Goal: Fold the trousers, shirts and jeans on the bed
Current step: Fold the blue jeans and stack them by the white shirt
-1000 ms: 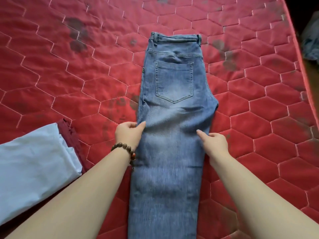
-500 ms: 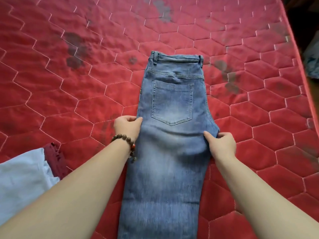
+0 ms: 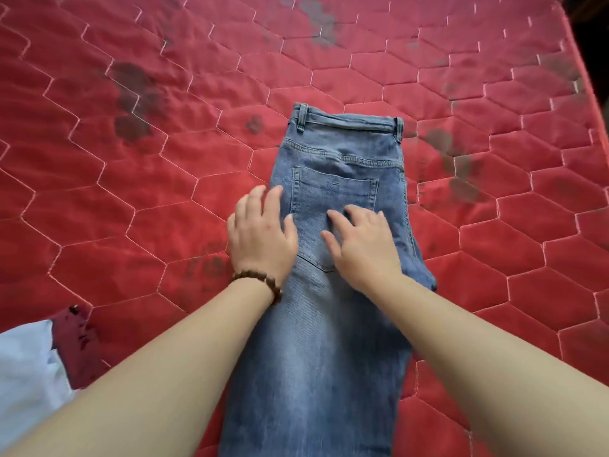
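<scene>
Head view looks down, close over bed.

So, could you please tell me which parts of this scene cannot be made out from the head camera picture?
- Jeans: the leg ends are cut off by the bottom edge.
- Back pocket: its lower part is hidden by the right hand.
- Pale blue garment: cut off by the left edge, so its type is unclear.
- Left hand: fingertips motion-blurred.

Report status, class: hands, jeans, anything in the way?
Both hands open: left hand flat at jeans' left edge, right hand flat on back pocket. Jeans folded lengthwise, flat on red mattress. Nothing on them.
</scene>
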Motion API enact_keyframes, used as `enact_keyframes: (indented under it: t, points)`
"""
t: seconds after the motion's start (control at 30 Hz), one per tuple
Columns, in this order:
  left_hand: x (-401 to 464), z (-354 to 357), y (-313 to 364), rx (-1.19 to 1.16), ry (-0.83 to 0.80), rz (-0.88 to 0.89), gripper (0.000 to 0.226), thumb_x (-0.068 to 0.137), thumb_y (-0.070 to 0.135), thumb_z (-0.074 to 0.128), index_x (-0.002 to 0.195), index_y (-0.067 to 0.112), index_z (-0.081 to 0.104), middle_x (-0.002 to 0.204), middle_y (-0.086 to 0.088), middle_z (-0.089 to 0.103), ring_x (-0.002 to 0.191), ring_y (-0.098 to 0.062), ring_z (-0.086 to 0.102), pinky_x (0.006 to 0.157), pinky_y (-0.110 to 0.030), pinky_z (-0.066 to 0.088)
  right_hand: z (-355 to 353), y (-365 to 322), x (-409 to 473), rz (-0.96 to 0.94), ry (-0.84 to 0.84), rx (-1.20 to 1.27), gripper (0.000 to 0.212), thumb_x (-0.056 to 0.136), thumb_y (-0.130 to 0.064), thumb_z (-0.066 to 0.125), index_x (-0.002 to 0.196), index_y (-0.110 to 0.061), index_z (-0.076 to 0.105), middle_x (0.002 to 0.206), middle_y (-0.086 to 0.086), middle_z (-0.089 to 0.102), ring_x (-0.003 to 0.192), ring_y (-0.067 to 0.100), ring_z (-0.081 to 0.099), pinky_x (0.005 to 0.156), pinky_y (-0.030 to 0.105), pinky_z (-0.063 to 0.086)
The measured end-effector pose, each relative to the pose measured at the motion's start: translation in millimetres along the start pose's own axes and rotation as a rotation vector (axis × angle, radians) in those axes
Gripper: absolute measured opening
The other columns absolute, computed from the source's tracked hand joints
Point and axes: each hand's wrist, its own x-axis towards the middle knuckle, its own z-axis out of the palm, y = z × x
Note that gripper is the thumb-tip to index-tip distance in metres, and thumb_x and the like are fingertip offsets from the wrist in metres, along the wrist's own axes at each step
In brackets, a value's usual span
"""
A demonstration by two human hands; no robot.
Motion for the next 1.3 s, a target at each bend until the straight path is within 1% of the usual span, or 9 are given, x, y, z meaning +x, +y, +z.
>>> enact_keyframes:
  t: [0.17,0.43,0.6,0.7,0.93,1.03,1.17,1.23,1.3]
  points:
    - [-16,7,-27,0.295,-0.297,0.107,0.063,0.092,0.053,0.020,0.151,0.033,0.011,0.159,-0.012,0.016,0.147,-0.027,0.010,0.118,-0.046,0.007,-34,1,67,-0.078,0.094,0.148,0.035,0.094,-0.027,0.055,0.125,-0.011,0.058,0.135,0.012,0.047,0.126,0.032,0.038,0.108,0.036,0.026]
    - [-14,9,-31,0.235,-0.290,0.118,0.063,0.088,0.050,0.037,0.148,0.031,0.031,0.153,-0.012,0.032,0.144,-0.027,0.025,0.114,-0.050,0.020,-53,-15,211,-0.141,-0.107,0.188,0.056,0.086,-0.016,0.065,0.138,-0.015,0.044,0.153,0.007,0.031,0.143,0.026,0.023,0.116,0.041,0.021]
    - [-12,10,-33,0.203,-0.280,0.131,0.064,0.087,0.050,0.041,0.147,0.031,0.033,0.152,-0.011,0.034,0.143,-0.027,0.026,0.114,-0.050,0.020,-51,-9,224,-0.275,-0.179,0.181,0.035,0.071,-0.008,0.076,0.102,-0.009,0.061,0.152,0.015,0.032,0.143,0.030,0.023,0.113,0.046,0.024]
    - [-13,10,-34,0.198,-0.287,0.128,0.063,0.087,0.051,0.041,0.147,0.032,0.034,0.152,-0.011,0.034,0.143,-0.027,0.025,0.114,-0.050,0.020,-55,-4,221,-0.345,-0.286,0.187,0.029,0.069,-0.009,0.080,0.089,-0.009,0.060,0.112,0.013,0.059,0.106,0.028,0.053,0.085,0.033,0.041]
    - [-13,9,-35,0.173,-0.305,0.116,0.065,0.086,0.054,0.043,0.147,0.033,0.032,0.153,-0.010,0.033,0.144,-0.025,0.024,0.114,-0.050,0.019,-68,-15,240,-0.301,-0.246,0.328,0.037,0.065,-0.012,0.085,0.081,-0.019,0.052,0.073,-0.005,0.049,0.075,0.020,0.045,0.060,0.028,0.027]
    - [-12,9,-34,0.169,-0.327,0.102,0.069,0.085,0.057,0.043,0.148,0.032,0.031,0.153,-0.010,0.032,0.144,-0.025,0.024,0.114,-0.050,0.020,-51,-19,238,-0.223,-0.140,0.307,0.035,0.069,-0.015,0.082,0.092,-0.016,0.055,0.087,-0.001,0.054,0.083,0.022,0.045,0.067,0.029,0.029]
    - [-12,9,-33,0.173,-0.344,0.100,0.071,0.084,0.060,0.043,0.148,0.031,0.032,0.154,-0.009,0.031,0.144,-0.026,0.025,0.113,-0.050,0.020,-31,-23,210,-0.024,0.214,0.155,0.045,0.080,-0.027,0.071,0.121,-0.018,0.055,0.126,0.009,0.051,0.118,0.030,0.044,0.103,0.043,0.030]
    - [-12,8,-34,0.173,-0.345,0.103,0.073,0.083,0.060,0.044,0.148,0.030,0.032,0.154,-0.009,0.030,0.144,-0.026,0.024,0.114,-0.050,0.019,-22,-26,186,-0.162,0.393,0.074,0.039,0.087,-0.031,0.062,0.122,-0.014,0.057,0.134,0.012,0.050,0.128,0.032,0.042,0.113,0.054,0.020]
    - [-12,9,-33,0.175,-0.345,0.103,0.074,0.082,0.061,0.044,0.148,0.030,0.032,0.155,-0.009,0.029,0.144,-0.026,0.023,0.115,-0.050,0.018,-8,-27,163,-0.357,0.286,-0.025,0.047,0.093,-0.040,0.048,0.132,-0.015,0.053,0.147,0.009,0.042,0.140,0.027,0.032,0.115,0.060,0.011]
